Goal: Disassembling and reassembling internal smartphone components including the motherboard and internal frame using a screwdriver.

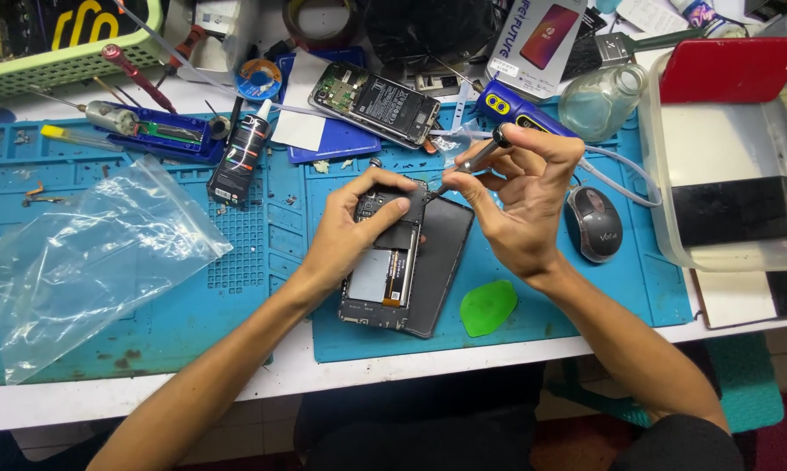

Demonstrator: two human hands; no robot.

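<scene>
An opened phone (384,279) with its battery and board exposed lies on the blue work mat (262,253), partly on top of a black back cover (441,262). My left hand (354,227) grips the phone's upper end, thumb and fingers on the board area. My right hand (520,196) pinches a small metal screwdriver (473,162) whose tip points down at the phone's top edge. A green plastic pick (487,307) lies on the mat just right of the phone.
A clear plastic bag (88,253) lies left. Behind are a second opened phone (376,103), a black glue bottle (239,155), a glass bottle (598,103) and a mouse (596,224). A clear tray (725,148) with a red phone stands right.
</scene>
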